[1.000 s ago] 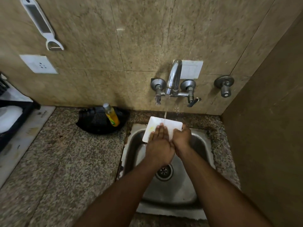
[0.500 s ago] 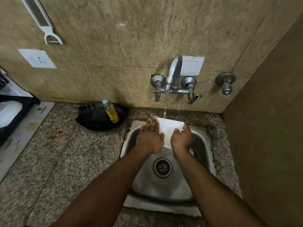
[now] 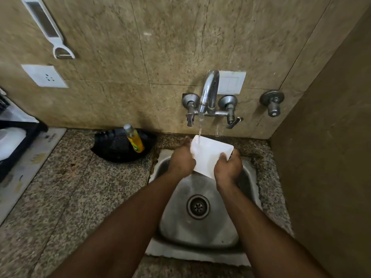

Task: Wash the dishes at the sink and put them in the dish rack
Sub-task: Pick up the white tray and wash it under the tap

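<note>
A white rectangular plate (image 3: 208, 155) is held tilted over the back of the steel sink (image 3: 174, 223). Water runs from the chrome tap (image 3: 208, 91) onto the plate's upper left part. My left hand (image 3: 181, 159) grips the plate's left edge, its fingers hidden behind the plate. My right hand (image 3: 227, 167) holds the lower right corner, thumb on the plate's face. The black dish rack (image 3: 14, 145) shows at the far left edge, with a white dish (image 3: 9, 141) in it.
A yellow soap bottle (image 3: 134, 140) leans in a black holder (image 3: 118, 149) left of the sink on the speckled granite counter (image 3: 80, 197). A wall rises close on the right. A white tray (image 3: 30, 167) lies under the rack. A peeler (image 3: 48, 31) hangs on the wall.
My left hand slid from the plate's face to its left edge, baring the white surface. The plate tilted more upright under the stream. The view shifted slightly.
</note>
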`<state>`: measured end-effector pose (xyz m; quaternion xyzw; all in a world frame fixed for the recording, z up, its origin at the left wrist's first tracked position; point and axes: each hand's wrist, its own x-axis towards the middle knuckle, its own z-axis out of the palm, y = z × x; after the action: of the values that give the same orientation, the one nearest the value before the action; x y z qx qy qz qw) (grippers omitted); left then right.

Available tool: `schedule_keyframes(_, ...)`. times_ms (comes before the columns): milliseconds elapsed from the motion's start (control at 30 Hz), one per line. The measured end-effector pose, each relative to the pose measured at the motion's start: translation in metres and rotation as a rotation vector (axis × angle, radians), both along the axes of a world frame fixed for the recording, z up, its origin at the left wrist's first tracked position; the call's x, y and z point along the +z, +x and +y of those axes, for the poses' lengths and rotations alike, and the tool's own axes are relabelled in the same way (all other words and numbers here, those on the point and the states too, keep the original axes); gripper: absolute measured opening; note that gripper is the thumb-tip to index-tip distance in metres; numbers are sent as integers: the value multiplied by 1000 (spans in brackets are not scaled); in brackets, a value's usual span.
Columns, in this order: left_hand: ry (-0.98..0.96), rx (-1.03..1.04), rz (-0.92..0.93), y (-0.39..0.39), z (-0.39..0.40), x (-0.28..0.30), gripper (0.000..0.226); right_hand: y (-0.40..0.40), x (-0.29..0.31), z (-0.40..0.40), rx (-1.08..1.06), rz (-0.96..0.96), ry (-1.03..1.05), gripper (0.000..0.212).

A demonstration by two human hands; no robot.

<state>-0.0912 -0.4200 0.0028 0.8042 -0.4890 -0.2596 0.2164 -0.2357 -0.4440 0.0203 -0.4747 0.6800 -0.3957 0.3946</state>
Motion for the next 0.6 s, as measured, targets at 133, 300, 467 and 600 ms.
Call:
schedule_keyframes(133,-181,429,515,-5,-5,-7,17,-6,-4,-7,11,-9,-32,26)
schedule_keyframes(300,-82,618,479,-11,-10,-8,66,1,4,-7,75,62,-99,26)
schedule_keyframes(467,-32,270,1122,-3,2,-3,31,-23,0,-35,115,134,-77,27)
schedule_keyframes(600,-52,245,1254,-6,12,-6,38,-23,-1,-34,204,290,-93,38)
